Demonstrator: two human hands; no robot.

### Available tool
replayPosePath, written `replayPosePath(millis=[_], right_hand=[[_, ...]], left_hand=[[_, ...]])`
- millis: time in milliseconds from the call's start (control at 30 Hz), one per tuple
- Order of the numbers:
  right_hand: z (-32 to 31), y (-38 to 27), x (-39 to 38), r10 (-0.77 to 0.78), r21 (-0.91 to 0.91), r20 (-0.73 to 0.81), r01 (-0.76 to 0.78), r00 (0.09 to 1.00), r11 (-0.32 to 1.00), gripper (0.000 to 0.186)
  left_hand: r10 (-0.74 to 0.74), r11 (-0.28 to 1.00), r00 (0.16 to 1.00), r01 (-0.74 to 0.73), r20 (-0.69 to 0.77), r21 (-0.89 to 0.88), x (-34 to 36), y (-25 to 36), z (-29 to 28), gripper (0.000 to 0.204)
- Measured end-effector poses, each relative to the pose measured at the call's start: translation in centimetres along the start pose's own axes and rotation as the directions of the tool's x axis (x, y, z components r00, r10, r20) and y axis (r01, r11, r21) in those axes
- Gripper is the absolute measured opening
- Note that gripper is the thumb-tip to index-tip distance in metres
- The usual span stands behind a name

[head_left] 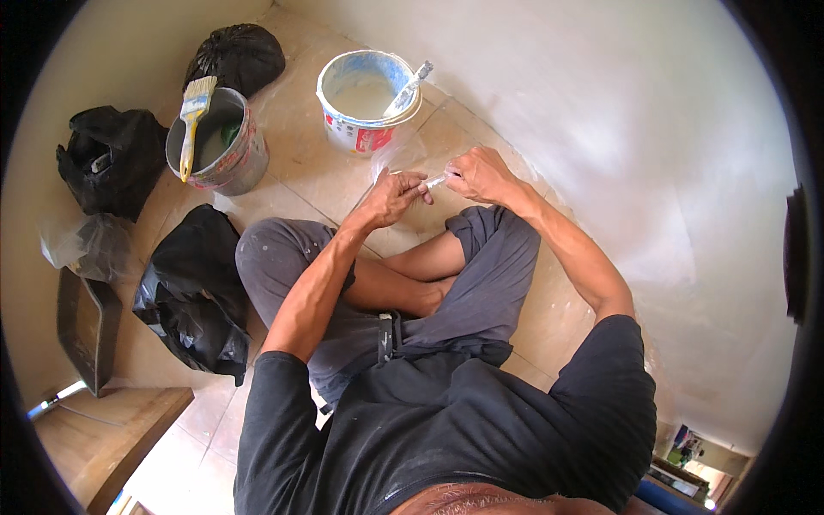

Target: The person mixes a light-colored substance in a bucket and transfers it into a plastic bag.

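Observation:
I sit cross-legged on the tiled floor with both hands out in front of me. My left hand (394,197) is closed, pinching one end of a thin, whitish, twisted piece of clear plastic (436,180). My right hand (482,175) is a fist around its other end, so the strip is stretched between them. A filmy clear plastic bag (400,156) shows just beyond my left hand; it seems to belong to the same plastic. Behind it stands a white bucket (350,135) of pale paint, with a paint-caked brush (408,93) leaning on its rim.
To the left is a grey bucket (249,163), a yellow-handled paintbrush (195,120) across its rim. Black plastic bags (236,58), (116,163), (197,292) lie around it. A dark paint tray (101,343) leans at the left wall. A pale wall (687,215) rises close on my right.

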State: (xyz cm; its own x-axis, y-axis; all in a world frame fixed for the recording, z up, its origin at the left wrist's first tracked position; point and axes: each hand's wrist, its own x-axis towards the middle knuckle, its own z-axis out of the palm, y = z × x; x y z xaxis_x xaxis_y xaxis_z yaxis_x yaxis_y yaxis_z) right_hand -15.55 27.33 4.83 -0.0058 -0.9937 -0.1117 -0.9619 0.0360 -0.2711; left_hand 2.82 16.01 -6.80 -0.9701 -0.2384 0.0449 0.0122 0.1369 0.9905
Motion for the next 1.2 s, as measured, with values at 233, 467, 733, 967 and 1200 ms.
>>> replayPosePath(millis=[233,467,733,967,1200], right_hand=[[0.5,-0.9,-0.6,0.181,0.449,-0.172,-0.086,0.968,0.889,0.033],[2.5,-1.1,1.2,0.213,0.465,0.039,-0.206,0.976,0.861,0.025],[2.4,-1.6,0.8,0.238,0.338,-0.107,-0.190,0.965,0.922,0.016],[2.0,-3.2,0.7,0.318,0.502,0.078,-0.313,0.945,0.806,0.012],[1.6,-2.0,0.7,0.369,0.595,0.205,-0.415,0.907,0.689,0.012]], left_hand=[[-0.055,0.966,0.998,0.058,-0.020,0.254,0.7,0.3,0.3,0.033],[0.012,0.963,0.996,0.011,-0.084,0.269,0.4,-0.1,-0.1,0.026],[0.017,0.988,0.997,-0.005,-0.074,0.156,1.1,-0.6,0.9,0.024],[0.039,0.960,0.996,-0.013,-0.085,0.279,0.3,-0.2,1.0,0.026],[0.060,0.936,0.996,-0.033,-0.066,0.350,1.3,-0.8,1.3,0.021]])
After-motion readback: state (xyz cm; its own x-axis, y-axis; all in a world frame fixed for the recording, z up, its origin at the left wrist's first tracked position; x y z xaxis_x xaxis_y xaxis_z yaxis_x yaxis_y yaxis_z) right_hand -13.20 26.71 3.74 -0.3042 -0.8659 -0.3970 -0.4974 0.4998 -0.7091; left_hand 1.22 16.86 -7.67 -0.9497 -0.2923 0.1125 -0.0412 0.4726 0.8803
